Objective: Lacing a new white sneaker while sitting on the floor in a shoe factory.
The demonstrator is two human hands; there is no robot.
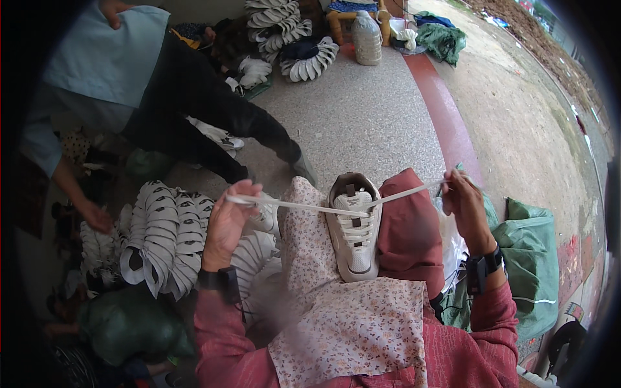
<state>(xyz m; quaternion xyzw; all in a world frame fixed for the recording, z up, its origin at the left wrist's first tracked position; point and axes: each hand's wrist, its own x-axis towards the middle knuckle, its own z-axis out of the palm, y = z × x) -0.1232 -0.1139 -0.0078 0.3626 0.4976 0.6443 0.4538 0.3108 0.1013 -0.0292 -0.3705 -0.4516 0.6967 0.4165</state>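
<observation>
A white and grey sneaker rests on my lap, between my knees, with its toe toward me. White shoelace runs out of its upper eyelets to both sides and is drawn taut. At the left end, my left hand pinches the lace, fingers closed around it. Raised on the other side, my right hand grips the other lace end between its fingers. The lower eyelets are laced across the tongue. A floral apron covers my lap under the shoe.
Stacks of white shoe uppers stand on the left, with more at the back. A person in dark trousers is stepping nearby. Green sacks lie on the right. A plastic jug stands on the speckled floor.
</observation>
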